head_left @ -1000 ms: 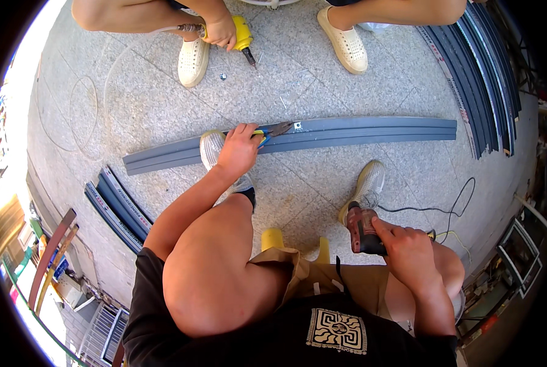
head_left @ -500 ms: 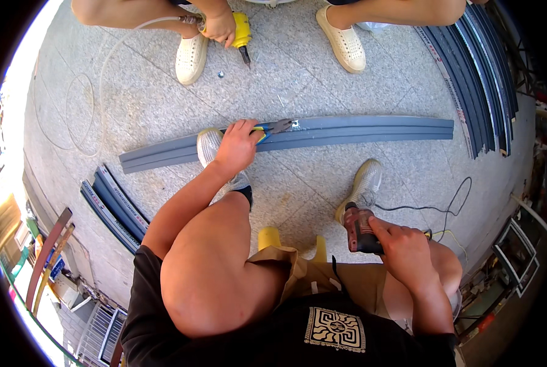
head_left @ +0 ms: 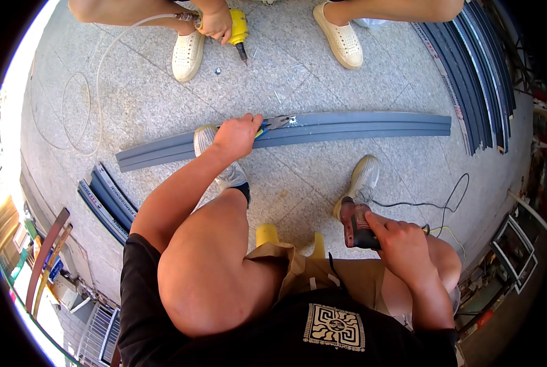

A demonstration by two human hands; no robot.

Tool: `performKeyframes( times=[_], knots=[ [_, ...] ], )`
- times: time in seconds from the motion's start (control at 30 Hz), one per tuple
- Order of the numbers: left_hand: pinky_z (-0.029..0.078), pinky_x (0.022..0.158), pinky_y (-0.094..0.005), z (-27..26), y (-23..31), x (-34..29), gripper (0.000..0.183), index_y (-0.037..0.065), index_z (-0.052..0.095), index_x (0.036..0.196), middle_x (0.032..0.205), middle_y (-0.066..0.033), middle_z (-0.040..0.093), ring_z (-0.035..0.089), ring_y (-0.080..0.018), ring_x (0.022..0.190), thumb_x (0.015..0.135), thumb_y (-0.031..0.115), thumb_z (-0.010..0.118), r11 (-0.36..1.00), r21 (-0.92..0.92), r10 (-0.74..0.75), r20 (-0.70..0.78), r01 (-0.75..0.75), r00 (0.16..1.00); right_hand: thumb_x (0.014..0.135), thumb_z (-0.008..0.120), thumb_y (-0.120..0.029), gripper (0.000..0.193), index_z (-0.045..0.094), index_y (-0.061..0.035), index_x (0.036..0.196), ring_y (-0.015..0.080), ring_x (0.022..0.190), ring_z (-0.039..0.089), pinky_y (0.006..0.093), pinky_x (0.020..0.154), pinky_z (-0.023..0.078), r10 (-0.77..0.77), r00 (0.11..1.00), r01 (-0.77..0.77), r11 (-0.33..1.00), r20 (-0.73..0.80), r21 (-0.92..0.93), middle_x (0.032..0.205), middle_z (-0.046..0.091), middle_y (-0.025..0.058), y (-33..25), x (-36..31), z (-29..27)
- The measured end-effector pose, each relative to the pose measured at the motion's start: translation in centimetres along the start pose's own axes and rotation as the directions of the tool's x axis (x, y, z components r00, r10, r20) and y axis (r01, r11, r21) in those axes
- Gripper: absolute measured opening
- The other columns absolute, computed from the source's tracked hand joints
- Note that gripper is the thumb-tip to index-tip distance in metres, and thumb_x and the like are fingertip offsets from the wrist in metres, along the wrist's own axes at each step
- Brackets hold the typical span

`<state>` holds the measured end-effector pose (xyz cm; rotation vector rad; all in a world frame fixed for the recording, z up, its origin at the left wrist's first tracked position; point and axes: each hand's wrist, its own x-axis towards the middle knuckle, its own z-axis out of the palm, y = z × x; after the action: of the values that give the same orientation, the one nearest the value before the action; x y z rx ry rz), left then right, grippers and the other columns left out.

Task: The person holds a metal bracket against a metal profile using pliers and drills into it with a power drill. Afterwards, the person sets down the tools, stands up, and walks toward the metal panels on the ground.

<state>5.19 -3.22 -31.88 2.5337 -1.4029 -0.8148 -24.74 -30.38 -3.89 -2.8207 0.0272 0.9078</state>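
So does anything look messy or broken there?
A bit messy: small loose bits lie scattered on the floor near the yellow tool, not gathered together. They're too small to name. The strip under the pliers looks curved, but that's probably just the wide camera. I see nothing clearly broken.

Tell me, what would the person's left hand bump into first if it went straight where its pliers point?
Probably the small shiny piece on the grey strip: the left hand holds pliers aimed at it. Their tips may be touching it now; depth is unclear.
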Motion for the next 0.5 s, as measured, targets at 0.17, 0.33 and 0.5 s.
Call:
performKeyframes(
  times=[0.17,0.33,0.5],
  knots=[
    [0.062,0.073,-0.0496,-0.1,0.0,0.1,0.035,0.009,0.059,0.120,0.100,-0.0143,0.067,0.075,-0.0390,0.084,0.087,0.002,0.069,0.998,0.045,0.039,-0.066,-0.036,0.997,0.087,0.066,-0.007,0.048,0.075,-0.0123,0.134,0.0260,0.073,0.075,0.0398,0.065,0.059,-0.007,1.000,0.007,1.000,-0.029,0.022,0.088,0.073,0.0084,-0.3,0.2,-0.2],
    [0.062,0.069,-0.0495,0.9,0.3,-0.4,0.033,0.011,0.058,0.119,0.098,-0.0123,0.066,0.075,-0.0360,0.081,0.088,0.004,0.068,0.996,0.088,0.024,-0.130,-0.012,0.991,0.090,0.064,-0.009,0.047,0.074,-0.0136,0.135,0.0256,0.074,0.075,0.0392,0.066,0.060,0.004,1.000,-0.004,1.000,0.011,0.004,0.090,0.074,0.0086,-0.3,0.0,-0.1],
    [0.063,0.066,-0.0449,0.7,0.4,0.0,0.030,0.010,0.058,0.116,0.097,-0.0122,0.065,0.076,-0.0324,0.081,0.090,0.008,0.072,0.992,0.124,0.042,-0.125,-0.026,0.991,0.090,0.065,-0.010,0.048,0.074,-0.0141,0.137,0.0253,0.073,0.074,0.0393,0.066,0.059,-0.002,1.000,0.002,1.000,-0.019,0.000,0.089,0.073,0.0086,-0.3,-0.2,0.3]
  ],
)
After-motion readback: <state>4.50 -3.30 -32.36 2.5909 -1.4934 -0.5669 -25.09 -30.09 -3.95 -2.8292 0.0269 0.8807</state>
